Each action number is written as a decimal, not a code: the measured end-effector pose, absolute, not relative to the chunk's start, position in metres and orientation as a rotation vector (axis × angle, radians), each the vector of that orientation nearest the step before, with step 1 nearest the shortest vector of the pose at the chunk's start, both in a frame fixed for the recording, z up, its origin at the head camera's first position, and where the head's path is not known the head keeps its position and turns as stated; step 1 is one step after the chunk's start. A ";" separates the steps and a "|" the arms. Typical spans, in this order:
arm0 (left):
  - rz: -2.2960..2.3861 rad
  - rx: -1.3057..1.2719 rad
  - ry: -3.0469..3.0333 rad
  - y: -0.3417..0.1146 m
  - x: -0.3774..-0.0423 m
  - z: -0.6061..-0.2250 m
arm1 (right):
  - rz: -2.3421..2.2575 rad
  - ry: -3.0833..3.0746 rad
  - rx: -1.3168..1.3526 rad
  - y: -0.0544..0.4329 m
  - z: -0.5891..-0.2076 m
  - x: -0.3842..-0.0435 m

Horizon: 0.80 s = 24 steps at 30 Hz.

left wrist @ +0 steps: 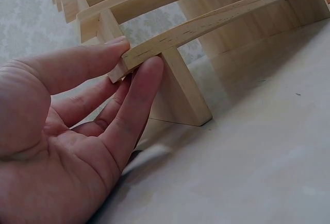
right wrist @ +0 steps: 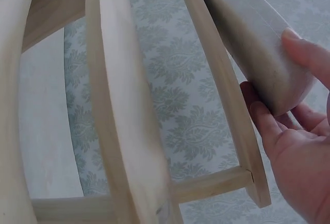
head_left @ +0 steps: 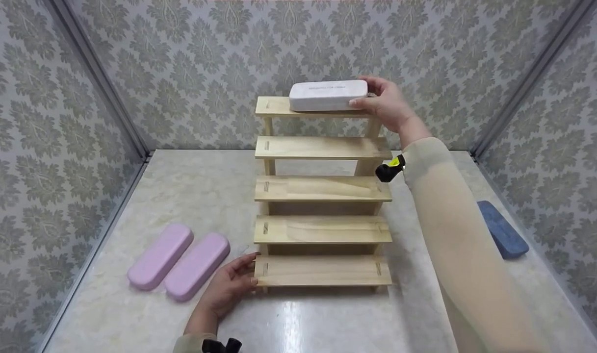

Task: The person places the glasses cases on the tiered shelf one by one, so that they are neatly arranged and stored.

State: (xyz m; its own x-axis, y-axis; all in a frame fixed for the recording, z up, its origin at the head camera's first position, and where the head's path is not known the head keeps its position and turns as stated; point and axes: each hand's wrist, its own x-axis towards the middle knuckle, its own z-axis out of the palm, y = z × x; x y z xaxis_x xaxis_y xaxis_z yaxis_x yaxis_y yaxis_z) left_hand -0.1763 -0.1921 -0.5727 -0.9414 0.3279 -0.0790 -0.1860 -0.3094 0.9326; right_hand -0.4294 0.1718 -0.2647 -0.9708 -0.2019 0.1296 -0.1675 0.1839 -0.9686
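Note:
A wooden stepped rack (head_left: 323, 189) with several shelves stands in the middle of the table. At its top shelf, my right hand (head_left: 389, 105) grips the right end of a white glasses case (head_left: 327, 95), which lies lengthwise along that shelf. In the right wrist view, the thumb presses the side of the case (right wrist: 268, 49) and the other fingers are under its end. Low on the left, my left hand (head_left: 229, 287) pinches the left end of the bottom shelf (left wrist: 170, 33), thumb above and fingers below.
Two pink glasses cases (head_left: 161, 256) (head_left: 197, 267) lie side by side on the table, left of the rack. A blue glasses case (head_left: 505, 233) lies at the right, partly behind my right sleeve. Patterned walls (head_left: 220, 49) enclose the table (head_left: 180, 181) at the back and sides.

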 end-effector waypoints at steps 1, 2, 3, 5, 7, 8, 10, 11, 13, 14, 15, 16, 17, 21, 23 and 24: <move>2.302 0.182 1.618 -0.192 -0.177 -0.573 | -1.931 2.413 -0.376 0.172 -0.264 -0.430; 2.302 0.182 1.612 -0.192 -0.177 -0.572 | -1.905 2.436 -0.377 0.173 -0.263 -0.431; 2.302 0.180 1.605 -0.192 -0.177 -0.572 | -1.876 2.459 -0.380 0.173 -0.262 -0.431; 2.302 0.180 1.597 -0.192 -0.177 -0.572 | -1.807 2.515 -0.389 0.174 -0.261 -0.432; 2.301 0.172 1.599 -0.192 -0.177 -0.572 | -1.755 2.550 -0.401 0.175 -0.261 -0.433; 2.301 0.169 1.600 -0.192 -0.177 -0.572 | -1.722 2.575 -0.408 0.175 -0.261 -0.433; 2.301 0.161 1.610 -0.192 -0.177 -0.573 | -1.672 2.608 -0.416 0.176 -0.261 -0.433; 2.301 0.159 1.612 -0.192 -0.177 -0.573 | -1.656 2.616 -0.419 0.176 -0.261 -0.433; 2.300 0.164 1.615 -0.192 -0.177 -0.573 | -1.623 2.635 -0.419 0.176 -0.261 -0.434; 2.299 0.169 1.616 -0.192 -0.177 -0.574 | -1.608 2.644 -0.417 0.176 -0.261 -0.434; 2.299 0.168 1.617 -0.192 -0.177 -0.574 | -1.595 2.651 -0.415 0.177 -0.261 -0.434; 2.297 0.173 1.621 -0.192 -0.177 -0.573 | -1.581 2.659 -0.413 0.177 -0.261 -0.434; 2.297 0.171 1.620 -0.192 -0.177 -0.573 | -1.568 2.666 -0.412 0.177 -0.261 -0.435; 2.304 0.158 1.626 -0.192 -0.176 -0.573 | -1.529 2.685 -0.408 0.178 -0.262 -0.436; 2.308 0.163 1.620 -0.192 -0.176 -0.573 | -1.514 2.692 -0.411 0.178 -0.262 -0.436; 2.308 0.165 1.617 -0.192 -0.176 -0.573 | -1.508 2.695 -0.412 0.178 -0.262 -0.435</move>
